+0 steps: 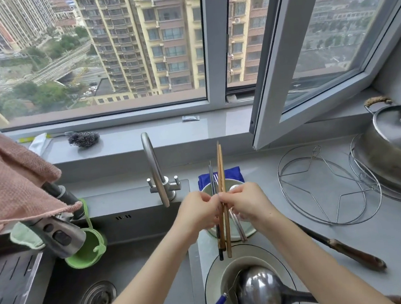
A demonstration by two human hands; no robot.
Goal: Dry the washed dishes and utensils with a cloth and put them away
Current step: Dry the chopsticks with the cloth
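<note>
Four chopsticks (220,169) perhaps, left hand (197,209), right hand (247,202) gripping, ladle (260,295) in plate (212,275)

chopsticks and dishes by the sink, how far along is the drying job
Early. Done: nothing shows as dried or put away. In hand: the left hand and right hand grip a bundle of wooden and dark chopsticks above the pale green bowl. Left: the folded blue cloth lies unused behind that bowl, and the steel ladle sits in the white blue-rimmed plate, waiting.
</note>
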